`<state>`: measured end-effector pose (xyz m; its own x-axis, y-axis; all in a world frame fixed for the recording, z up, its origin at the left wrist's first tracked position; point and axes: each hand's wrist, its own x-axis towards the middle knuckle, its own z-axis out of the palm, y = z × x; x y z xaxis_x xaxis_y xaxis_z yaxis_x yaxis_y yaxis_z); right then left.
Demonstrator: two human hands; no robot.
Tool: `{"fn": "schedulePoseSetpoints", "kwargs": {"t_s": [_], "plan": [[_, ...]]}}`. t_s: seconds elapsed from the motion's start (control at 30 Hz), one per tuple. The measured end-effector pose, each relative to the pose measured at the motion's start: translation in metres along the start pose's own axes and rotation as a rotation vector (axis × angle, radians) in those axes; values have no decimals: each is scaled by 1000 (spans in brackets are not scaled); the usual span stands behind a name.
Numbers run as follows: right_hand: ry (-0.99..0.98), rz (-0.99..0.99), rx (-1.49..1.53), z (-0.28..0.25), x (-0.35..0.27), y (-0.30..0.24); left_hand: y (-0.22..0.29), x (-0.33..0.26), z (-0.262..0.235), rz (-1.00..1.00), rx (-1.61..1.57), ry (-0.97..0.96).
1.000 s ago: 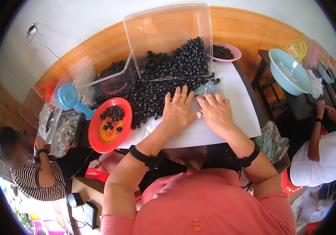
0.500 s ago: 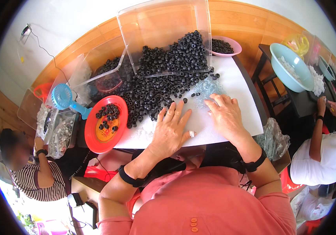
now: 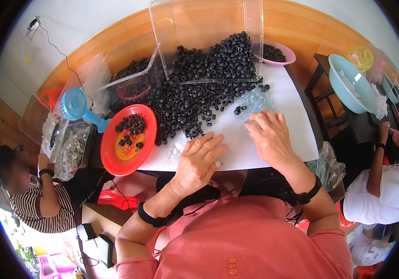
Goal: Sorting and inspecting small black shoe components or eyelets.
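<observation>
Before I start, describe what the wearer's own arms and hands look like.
The short sleeves are coral pink. A black strap circles the left forearm, another the right. The left hand has a white wrap on the thumb; the right hand shows none.

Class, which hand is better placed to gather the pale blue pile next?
Probably the right hand: its fingertips are beside the pale blue pile; the left hand is nearer the black beads.

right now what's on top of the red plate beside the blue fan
Black beads: a cluster toward the far side of the red plate and a few looser ones nearer the front. Part of its orange middle shows; whatever lies under the beads is covered.
</observation>
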<state>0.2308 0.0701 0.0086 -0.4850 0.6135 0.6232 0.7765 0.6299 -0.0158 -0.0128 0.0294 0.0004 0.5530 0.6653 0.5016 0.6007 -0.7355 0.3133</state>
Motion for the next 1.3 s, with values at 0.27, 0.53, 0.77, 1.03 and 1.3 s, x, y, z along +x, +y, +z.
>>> {"fn": "schedulePoseSetpoints", "kwargs": {"t_s": [0.27, 0.53, 0.77, 1.03, 1.3], "plan": [[-56, -180, -149, 14, 17, 6, -14, -24, -10, -155, 56, 306], [-111, -296, -147, 12, 25, -7, -4, 18, 3, -94, 102, 246], [-183, -276, -105, 14, 26, -16, -27, 55, 16, 50, 406, 32], [-157, -270, -69, 14, 26, -13, 6, 9, -3, -347, -389, 173], [-194, -235, -5, 20, 30, -15, 7, -16, -11, -840, -1133, 345]]}}
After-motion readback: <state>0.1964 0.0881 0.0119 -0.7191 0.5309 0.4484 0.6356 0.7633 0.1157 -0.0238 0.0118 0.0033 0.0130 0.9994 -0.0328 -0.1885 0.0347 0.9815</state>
